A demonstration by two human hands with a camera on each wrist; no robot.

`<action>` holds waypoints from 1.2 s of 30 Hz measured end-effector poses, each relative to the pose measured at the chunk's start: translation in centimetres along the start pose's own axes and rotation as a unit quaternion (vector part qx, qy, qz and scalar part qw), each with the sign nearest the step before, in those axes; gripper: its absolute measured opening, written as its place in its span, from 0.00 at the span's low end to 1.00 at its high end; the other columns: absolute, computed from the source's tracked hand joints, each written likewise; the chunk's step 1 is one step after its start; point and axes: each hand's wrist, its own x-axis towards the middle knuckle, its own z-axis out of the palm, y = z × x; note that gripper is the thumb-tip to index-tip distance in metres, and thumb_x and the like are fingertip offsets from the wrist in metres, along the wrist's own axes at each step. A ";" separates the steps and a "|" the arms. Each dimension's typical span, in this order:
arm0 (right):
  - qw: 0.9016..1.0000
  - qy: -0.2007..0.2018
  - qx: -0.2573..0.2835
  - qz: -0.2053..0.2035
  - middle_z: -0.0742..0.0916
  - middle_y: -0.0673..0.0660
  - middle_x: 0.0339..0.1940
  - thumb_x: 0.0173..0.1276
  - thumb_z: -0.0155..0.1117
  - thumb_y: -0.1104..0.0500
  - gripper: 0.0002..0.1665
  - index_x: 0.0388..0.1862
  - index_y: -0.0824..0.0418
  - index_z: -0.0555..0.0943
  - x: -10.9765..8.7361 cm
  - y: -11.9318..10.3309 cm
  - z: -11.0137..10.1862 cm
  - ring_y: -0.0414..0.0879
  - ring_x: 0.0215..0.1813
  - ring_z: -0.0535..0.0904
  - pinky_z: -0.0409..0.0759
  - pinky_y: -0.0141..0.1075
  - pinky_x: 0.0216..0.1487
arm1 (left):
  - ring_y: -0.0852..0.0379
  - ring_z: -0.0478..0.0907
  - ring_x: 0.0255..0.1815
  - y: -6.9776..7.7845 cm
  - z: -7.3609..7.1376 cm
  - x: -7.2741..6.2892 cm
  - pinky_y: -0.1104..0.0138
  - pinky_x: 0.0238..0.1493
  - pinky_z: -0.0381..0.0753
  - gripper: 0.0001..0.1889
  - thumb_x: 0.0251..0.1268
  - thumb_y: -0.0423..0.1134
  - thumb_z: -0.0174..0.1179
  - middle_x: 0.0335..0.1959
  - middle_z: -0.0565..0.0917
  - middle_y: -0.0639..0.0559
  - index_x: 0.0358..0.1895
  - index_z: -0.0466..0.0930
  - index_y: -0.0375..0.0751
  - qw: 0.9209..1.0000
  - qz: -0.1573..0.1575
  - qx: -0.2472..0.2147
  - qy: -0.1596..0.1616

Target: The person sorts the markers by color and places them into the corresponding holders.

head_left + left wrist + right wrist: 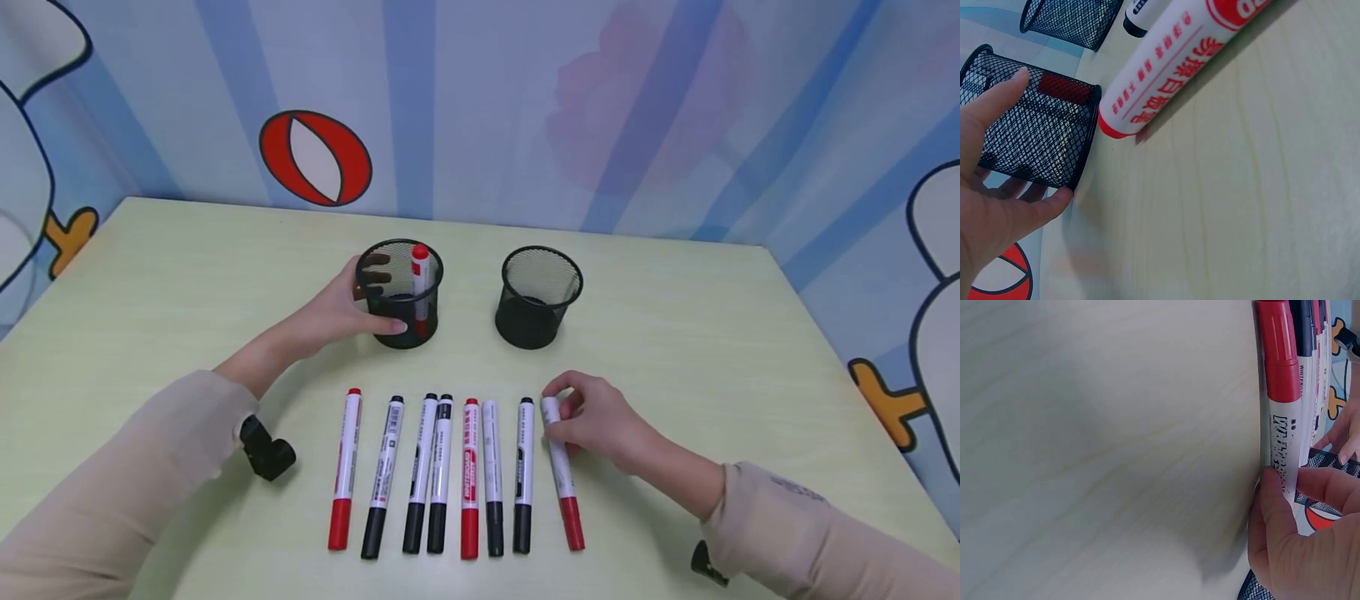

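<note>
My left hand [322,312] grips the left black mesh pen cup [400,299], its thumb across the front and its fingers round the far left side. Inside that cup stands one red-capped marker [421,271]. With thumb and fingertips, my right hand [600,421] pinches the upper end of the rightmost marker [564,483], white with a red cap. In the right wrist view this marker [1282,356] lies between the thumb and a finger. Just left of it is a black-capped marker [523,475].
A second mesh cup [532,321] stands to the right of the gripped one. Several more red- and black-capped markers, among them a red-labelled one [470,475], lie in a row along the front of the pale table [675,333]. A printed curtain [480,108] hangs behind.
</note>
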 end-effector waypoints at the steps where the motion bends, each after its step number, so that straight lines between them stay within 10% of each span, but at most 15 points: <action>1: 1.000 -0.003 0.001 0.002 0.76 0.59 0.31 0.54 0.66 0.71 0.22 0.49 0.64 0.75 0.0 0.0 0.0 0.47 0.27 0.73 0.78 0.34 0.27 | 0.42 0.50 0.69 0.0 0.0 0.0 0.43 0.61 0.62 0.48 0.52 0.37 0.68 0.70 0.55 0.44 0.71 0.43 0.43 1.000 0.000 0.000 0.000; 36: 0.994 -0.052 0.097 0.005 0.75 0.62 0.38 0.57 0.64 0.70 0.26 0.55 0.67 0.70 -0.6 -1.7 -2.1 0.52 0.37 0.76 0.83 0.43 0.39 | 0.42 0.51 0.68 -0.2 -0.2 -0.3 0.43 0.62 0.60 0.50 0.51 0.37 0.69 0.69 0.56 0.43 0.72 0.42 0.42 1.000 0.000 0.003 0.002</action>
